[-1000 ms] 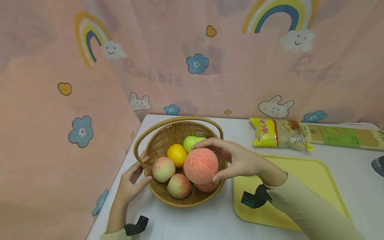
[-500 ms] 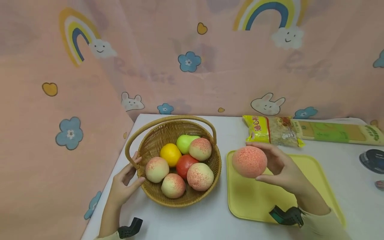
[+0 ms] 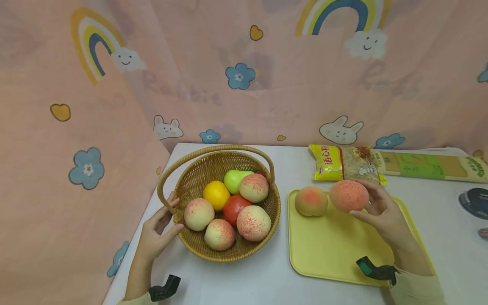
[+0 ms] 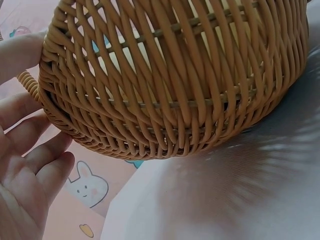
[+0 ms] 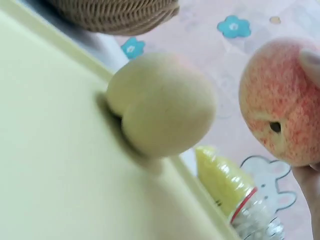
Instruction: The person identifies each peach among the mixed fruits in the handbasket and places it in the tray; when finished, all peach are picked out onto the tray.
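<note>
In the head view, a wicker basket (image 3: 198,250) stands at the table's left side, holding several peaches (image 3: 253,223), an orange (image 3: 216,195), a green pear (image 3: 233,181) and a red tomato-like fruit (image 3: 233,209). My left hand (image 3: 154,237) grips the basket's left rim near the handle base; the left wrist view shows its fingers (image 4: 50,155) at the woven edge. My right hand (image 3: 386,212) holds a pinkish peach (image 3: 348,195) above the yellow tray (image 3: 335,254). Beside it, another peach (image 3: 311,201) rests at the tray's far left corner.
A yellow pasta bag (image 3: 345,163) and a long green-and-beige packet (image 3: 431,166) lie behind the tray. A dark round object (image 3: 476,203) sits at the right edge, with a small reddish item (image 3: 483,233) below it. Patterned pink cloth (image 3: 213,106) hangs behind the white table.
My right hand has carried the peach from over the basket rightward to above the tray. The peach on the tray has come into view. My left hand has kept its place on the basket.
</note>
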A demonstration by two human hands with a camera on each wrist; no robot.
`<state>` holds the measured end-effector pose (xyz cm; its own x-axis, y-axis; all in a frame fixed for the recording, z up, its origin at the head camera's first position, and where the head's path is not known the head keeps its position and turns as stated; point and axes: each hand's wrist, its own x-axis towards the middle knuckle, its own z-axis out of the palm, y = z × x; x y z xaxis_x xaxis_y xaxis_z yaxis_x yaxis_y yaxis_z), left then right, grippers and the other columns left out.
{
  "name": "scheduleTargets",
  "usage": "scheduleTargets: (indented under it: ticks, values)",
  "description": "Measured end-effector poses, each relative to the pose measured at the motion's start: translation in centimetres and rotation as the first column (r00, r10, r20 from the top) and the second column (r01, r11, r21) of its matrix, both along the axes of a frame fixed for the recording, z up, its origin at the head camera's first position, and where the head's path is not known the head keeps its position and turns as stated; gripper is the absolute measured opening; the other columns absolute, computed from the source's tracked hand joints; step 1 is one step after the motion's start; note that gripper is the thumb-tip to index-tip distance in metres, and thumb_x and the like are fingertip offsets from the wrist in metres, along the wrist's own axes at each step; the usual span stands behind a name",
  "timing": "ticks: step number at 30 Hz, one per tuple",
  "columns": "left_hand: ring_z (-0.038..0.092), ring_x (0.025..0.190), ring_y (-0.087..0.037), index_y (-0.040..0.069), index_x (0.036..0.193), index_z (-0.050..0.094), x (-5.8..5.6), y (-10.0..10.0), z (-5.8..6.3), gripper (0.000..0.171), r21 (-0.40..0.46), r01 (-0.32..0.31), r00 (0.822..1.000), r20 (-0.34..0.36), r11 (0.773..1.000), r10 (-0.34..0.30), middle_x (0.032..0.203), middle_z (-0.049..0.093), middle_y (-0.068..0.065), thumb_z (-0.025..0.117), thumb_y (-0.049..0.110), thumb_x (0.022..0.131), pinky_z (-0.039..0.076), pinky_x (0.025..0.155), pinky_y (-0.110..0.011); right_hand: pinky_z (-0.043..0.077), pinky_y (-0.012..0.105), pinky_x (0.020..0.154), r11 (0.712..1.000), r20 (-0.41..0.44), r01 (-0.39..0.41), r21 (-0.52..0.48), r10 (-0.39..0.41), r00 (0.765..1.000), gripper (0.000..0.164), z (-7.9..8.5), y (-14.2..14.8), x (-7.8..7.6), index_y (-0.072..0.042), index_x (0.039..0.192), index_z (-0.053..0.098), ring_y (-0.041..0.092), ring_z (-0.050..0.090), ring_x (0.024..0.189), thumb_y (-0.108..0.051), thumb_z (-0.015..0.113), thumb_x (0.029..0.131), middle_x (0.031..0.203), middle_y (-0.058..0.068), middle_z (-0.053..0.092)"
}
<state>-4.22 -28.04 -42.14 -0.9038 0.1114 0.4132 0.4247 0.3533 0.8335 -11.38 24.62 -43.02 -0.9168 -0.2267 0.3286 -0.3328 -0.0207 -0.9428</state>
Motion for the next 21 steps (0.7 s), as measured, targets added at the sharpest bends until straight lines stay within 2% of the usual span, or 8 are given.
scheduleTargets:
  ticks: [6, 11, 14, 18, 21]
  values:
    - [0.035, 0.139, -0.011, -0.009, 0.134, 0.047, 0.0, 0.0, 0.0, 0.063, -0.003, 0.005, 1.000, 0.003, 1.000, -0.005, 0.151, 0.030, -0.022, 0.065, -0.018, 0.074, 0.035, 0.107, -0.016, 0.042, 0.006, 0.094, 0.990, 0.060, 0.106, 0.092, -0.112, 0.992, 0.072, -1.7, 0.8, -0.6, 0.001, 0.138, 0.039, -0.004, 0.044, 0.122, 0.018, 0.067, 0.075, 0.135, -0.001, 0.042]
    - [0.035, 0.139, -0.011, -0.008, 0.134, 0.046, 0.0, 0.0, 0.1, 0.063, -0.007, 0.005, 1.000, 0.017, 1.000, -0.004, 0.152, 0.030, -0.020, 0.065, -0.017, 0.075, 0.035, 0.107, -0.016, 0.038, 0.002, 0.094, 0.966, 0.030, 0.138, 0.220, -0.148, 0.989, 0.074, -2.8, 1.4, -0.8, 0.001, 0.138, 0.038, -0.008, 0.042, 0.121, 0.016, 0.070, 0.073, 0.136, -0.003, 0.042]
    - [0.034, 0.139, -0.012, -0.008, 0.135, 0.046, 0.0, 0.0, 0.1, 0.063, -0.002, 0.006, 1.000, 0.026, 1.000, -0.006, 0.152, 0.029, -0.020, 0.065, -0.017, 0.075, 0.034, 0.108, -0.016, 0.037, 0.000, 0.094, 0.942, 0.021, 0.150, 0.300, -0.164, 0.986, 0.075, -3.2, 1.7, -1.0, 0.000, 0.140, 0.036, -0.012, 0.040, 0.120, 0.011, 0.072, 0.075, 0.135, -0.009, 0.043]
    - [0.034, 0.139, -0.011, -0.008, 0.135, 0.046, 0.1, -0.1, 0.1, 0.063, 0.006, 0.006, 0.999, 0.033, 1.000, -0.006, 0.152, 0.029, -0.019, 0.065, -0.017, 0.076, 0.034, 0.108, -0.016, 0.035, -0.001, 0.093, 0.918, 0.065, 0.143, 0.371, -0.179, 0.982, 0.076, -3.7, 2.0, -1.0, -0.006, 0.143, 0.034, -0.017, 0.038, 0.116, 0.002, 0.074, 0.078, 0.131, -0.019, 0.042]
    - [0.034, 0.139, -0.011, -0.008, 0.134, 0.046, 0.0, 0.0, 0.0, 0.063, 0.005, 0.001, 1.000, 0.030, 1.000, -0.001, 0.152, 0.030, -0.019, 0.065, -0.017, 0.075, 0.034, 0.108, -0.016, 0.032, -0.002, 0.094, 0.905, 0.093, 0.125, 0.406, -0.177, 0.980, 0.076, -3.9, 2.3, -0.8, -0.009, 0.145, 0.031, -0.017, 0.035, 0.118, -0.005, 0.073, 0.081, 0.135, -0.017, 0.041]
